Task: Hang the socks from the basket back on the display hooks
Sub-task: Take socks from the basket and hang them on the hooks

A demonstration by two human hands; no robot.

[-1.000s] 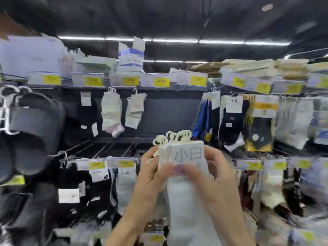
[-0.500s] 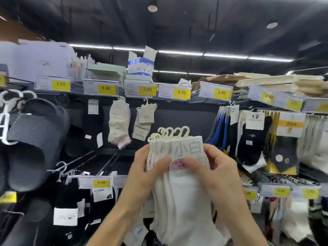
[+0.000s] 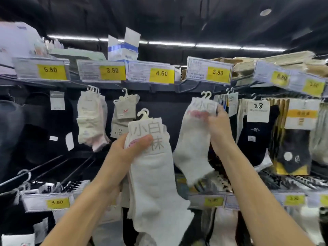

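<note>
Backdrop: shop shelving (image 3: 152, 86) is running across our view, with yellow price tags (image 3: 161, 73) lining its front edge.
Left hand: our left hand (image 3: 131, 148) is gripping a bundle of white socks (image 3: 152, 174) at chest height. Our thumb is pressing on its printed card (image 3: 149, 132), and the toes are hanging straight down.
Right hand: our right hand (image 3: 217, 125) is pinching a separate white pair (image 3: 191, 146) by its top, holding it up just below the 3.80 tag (image 3: 218, 72).
Hangers: that pair's plastic hangers (image 3: 206, 95) are sitting close under the shelf edge — blur is keeping us from telling whether they are catching on anything.
Neighbours: cream socks (image 3: 90, 119) are hanging to the left, black socks (image 3: 255, 135) to the right.
</note>
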